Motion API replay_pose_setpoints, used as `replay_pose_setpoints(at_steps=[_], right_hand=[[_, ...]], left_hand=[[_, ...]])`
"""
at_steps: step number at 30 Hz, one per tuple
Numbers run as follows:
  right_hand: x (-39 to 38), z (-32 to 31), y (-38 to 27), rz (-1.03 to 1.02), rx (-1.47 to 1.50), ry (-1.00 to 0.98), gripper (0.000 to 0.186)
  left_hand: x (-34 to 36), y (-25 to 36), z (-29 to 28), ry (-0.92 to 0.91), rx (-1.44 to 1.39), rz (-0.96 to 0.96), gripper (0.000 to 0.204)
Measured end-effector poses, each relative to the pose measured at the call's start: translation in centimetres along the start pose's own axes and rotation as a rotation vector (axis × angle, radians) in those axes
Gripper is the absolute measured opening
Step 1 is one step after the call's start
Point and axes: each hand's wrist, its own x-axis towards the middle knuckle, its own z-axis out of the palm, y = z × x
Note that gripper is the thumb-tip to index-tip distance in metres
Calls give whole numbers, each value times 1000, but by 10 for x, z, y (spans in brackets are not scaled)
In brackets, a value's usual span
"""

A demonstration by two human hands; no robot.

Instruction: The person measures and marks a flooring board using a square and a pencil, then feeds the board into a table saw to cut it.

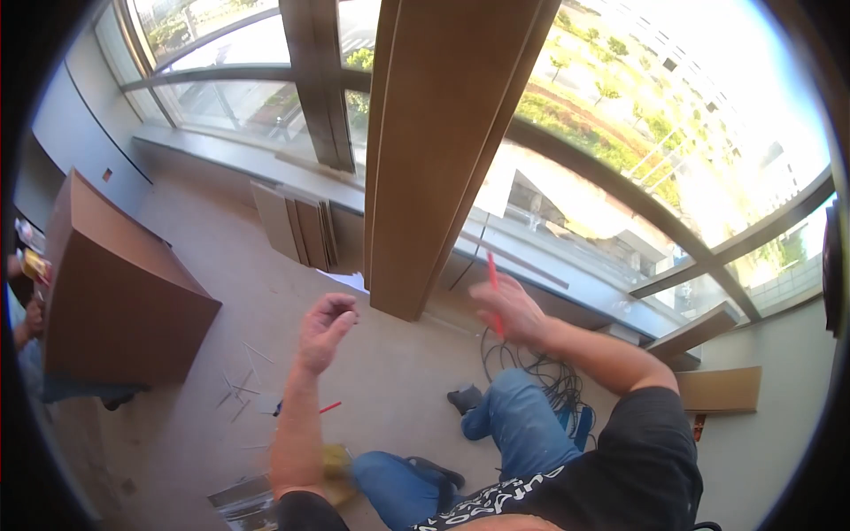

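Note:
My right hand (515, 311) is closed around a thin red pencil-like stick (492, 268), which pokes out above and below the fingers. It is raised beside the lower right edge of a tall brown panelled column (434, 150); whether it touches the column I cannot tell. Left of the column's foot, my left hand (328, 332) hangs in the air with curled fingers and no visible object in them. Below it on the floor lies a short red stick (330, 407). My knees are bent low to the floor, in blue jeans (522, 416).
Black cable (553, 376) lies coiled near my right knee. Boards (297, 226) lean under the window sill. A big brown box-like unit (128, 292) stands at left, with another person's hand (31, 323) beside it. Thin white strips (237, 389) litter the floor. A board (722, 389) stands at right.

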Motion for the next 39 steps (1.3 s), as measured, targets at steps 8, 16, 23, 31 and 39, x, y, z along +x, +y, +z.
replay_pose_setpoints(at_steps=[8, 16, 23, 31, 39], right_hand=[[-19, -227, -75, 544, 44, -133, 25], [131, -318, -86, 660, 27, 328, 18], [281, -311, -53, 869, 263, 637, 40], [335, -312, -8, 1141, 39, 667, 77], [324, -303, 41, 1035, 458, 614, 49]], left_hand=[[46, 192, 115, 200, -78, -100, 18], [114, 401, 81, 357, 248, 278, 19], [254, 406, 63, 109, 440, 37, 45], [422, 377, 96, -57, 662, -81, 86], [461, 346, 91, -278, 310, -183, 66]])
